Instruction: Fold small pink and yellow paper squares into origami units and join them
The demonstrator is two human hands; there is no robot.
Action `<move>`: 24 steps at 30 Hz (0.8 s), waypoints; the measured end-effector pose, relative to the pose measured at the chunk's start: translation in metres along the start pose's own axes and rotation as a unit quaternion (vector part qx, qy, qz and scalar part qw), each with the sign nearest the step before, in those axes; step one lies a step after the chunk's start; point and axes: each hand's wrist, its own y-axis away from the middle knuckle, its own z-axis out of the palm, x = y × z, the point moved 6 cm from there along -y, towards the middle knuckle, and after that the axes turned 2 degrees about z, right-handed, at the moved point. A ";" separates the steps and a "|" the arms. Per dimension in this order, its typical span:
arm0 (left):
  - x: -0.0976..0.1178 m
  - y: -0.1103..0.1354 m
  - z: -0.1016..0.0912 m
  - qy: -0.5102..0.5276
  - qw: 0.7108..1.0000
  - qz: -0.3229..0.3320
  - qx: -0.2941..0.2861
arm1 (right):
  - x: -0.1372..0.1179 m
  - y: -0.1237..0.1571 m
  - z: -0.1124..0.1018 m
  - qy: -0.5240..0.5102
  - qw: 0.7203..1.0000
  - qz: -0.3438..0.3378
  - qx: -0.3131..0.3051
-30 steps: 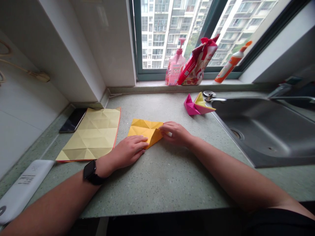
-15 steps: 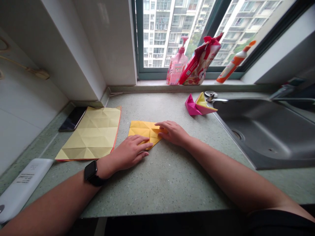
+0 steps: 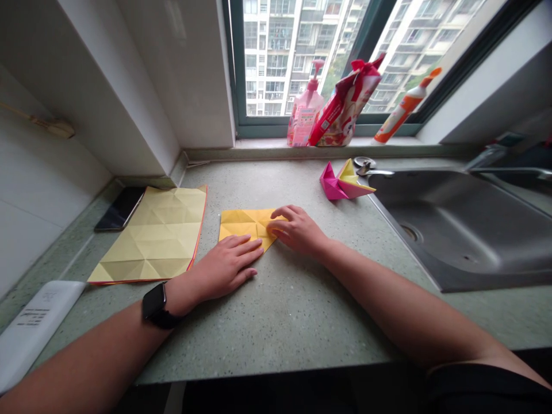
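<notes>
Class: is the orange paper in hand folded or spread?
Folded: the orange paper has a slanting lower-right edge between left hand and right hand.

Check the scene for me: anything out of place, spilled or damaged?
No spill or damage shows. The one odd spot is the folded pink-and-yellow paper: its pointed tip appears to reach the sink's rim, a risky-looking place for paper.

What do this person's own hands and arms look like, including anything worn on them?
The left hand is gloveless; its wrist wears a watch with a dark, rounded-square face and black strap. The right hand is also gloveless, with no watch on that wrist. A black sleeve shows on the right upper arm; no left sleeve is in view.
</notes>
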 end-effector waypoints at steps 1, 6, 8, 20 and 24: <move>-0.001 0.000 0.001 0.000 1.000 -0.005 0.000 | -0.003 0.001 -0.001 0.000 1.000 -0.007 -0.009; -0.006 0.001 0.003 0.007 1.000 -0.025 -0.014 | -0.018 0.007 -0.005 -0.024 0.996 -0.033 -0.074; -0.007 0.002 0.002 0.014 0.999 -0.024 -0.016 | -0.024 0.007 -0.006 -0.034 0.994 -0.047 -0.091; -0.006 0.003 -0.005 0.047 0.998 -0.024 -0.030 | -0.042 0.008 -0.012 -0.100 0.984 -0.079 -0.123; -0.006 0.003 -0.005 0.049 0.998 -0.023 -0.036 | -0.043 0.008 -0.014 -0.107 0.982 -0.078 -0.131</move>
